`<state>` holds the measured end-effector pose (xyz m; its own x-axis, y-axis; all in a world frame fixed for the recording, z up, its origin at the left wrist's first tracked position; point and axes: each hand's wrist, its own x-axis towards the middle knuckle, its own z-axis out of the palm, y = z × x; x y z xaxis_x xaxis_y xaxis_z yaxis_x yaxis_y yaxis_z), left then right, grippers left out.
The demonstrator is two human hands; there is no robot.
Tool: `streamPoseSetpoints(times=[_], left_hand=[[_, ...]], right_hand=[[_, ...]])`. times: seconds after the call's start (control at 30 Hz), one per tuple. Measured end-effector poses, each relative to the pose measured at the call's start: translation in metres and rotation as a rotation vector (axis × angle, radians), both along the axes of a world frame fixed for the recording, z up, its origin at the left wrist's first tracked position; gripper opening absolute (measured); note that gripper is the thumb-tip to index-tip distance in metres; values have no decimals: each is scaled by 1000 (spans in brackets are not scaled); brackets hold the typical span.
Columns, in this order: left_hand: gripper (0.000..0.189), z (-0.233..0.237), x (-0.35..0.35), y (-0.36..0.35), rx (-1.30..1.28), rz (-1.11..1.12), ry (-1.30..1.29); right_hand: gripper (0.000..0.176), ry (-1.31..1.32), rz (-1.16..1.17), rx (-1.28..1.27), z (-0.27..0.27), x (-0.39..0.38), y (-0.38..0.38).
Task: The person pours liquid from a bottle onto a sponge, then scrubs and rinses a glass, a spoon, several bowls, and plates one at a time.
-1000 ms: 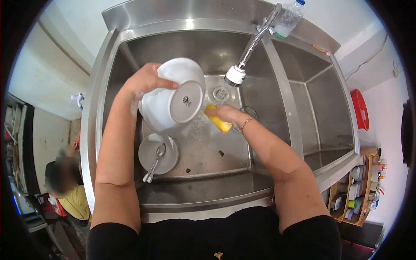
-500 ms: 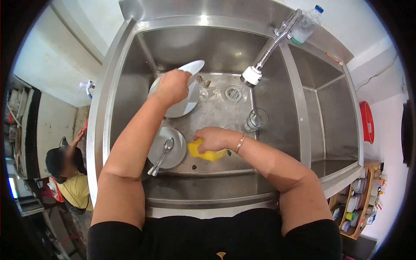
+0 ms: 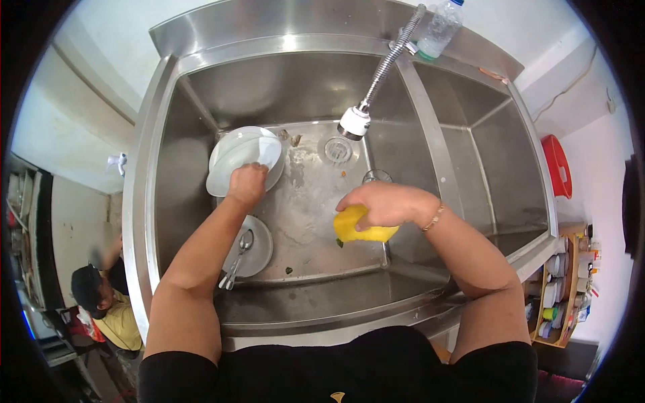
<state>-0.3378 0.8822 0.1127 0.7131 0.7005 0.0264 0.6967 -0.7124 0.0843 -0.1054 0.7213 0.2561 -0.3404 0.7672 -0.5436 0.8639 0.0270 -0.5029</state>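
Observation:
My left hand (image 3: 248,183) is closed on the near edge of a white plate (image 3: 232,163), which lies over another white plate (image 3: 274,176) at the sink's left side. Its fingertips are partly hidden. My right hand (image 3: 384,204) grips a yellow sponge (image 3: 366,232) above the sink floor, right of centre. A small dark green scrap shows at the sponge's lower left corner. Just behind that hand stands a clear drinking glass (image 3: 377,176), mostly hidden. Nearer me on the left, a white plate (image 3: 262,258) holds metal spoons (image 3: 246,240).
A flexible tap (image 3: 355,122) hangs over the steel sink (image 3: 302,80), near the drain (image 3: 338,150). Food scraps (image 3: 294,140) lie by the back wall. A second basin (image 3: 470,168) adjoins on the right, with a plastic bottle (image 3: 440,30) behind. Another person (image 3: 111,309) is at far left.
My left hand has lowered the tilted plate onto the plate beneath, moving nearer me. My right hand has carried the sponge up and to the right, now in front of the glass. The view has shifted.

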Motion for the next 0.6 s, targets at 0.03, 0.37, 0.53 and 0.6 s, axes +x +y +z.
streamPoseSetpoints(times=[0.03,0.37,0.53,0.6], left_hand=[[13,-4,-1,-2,8,-3,26],[22,-43,-7,-13,60,-58,229],[31,-41,-9,-19,-24,5,318],[33,-38,-8,-19,-45,13,328]], right_hand=[[45,79,-59,11,6,3,-4],[47,693,-346,-240,62,30,-3],[48,873,-310,-48,106,36,-1],[48,896,-295,-5,114,40,-3]])
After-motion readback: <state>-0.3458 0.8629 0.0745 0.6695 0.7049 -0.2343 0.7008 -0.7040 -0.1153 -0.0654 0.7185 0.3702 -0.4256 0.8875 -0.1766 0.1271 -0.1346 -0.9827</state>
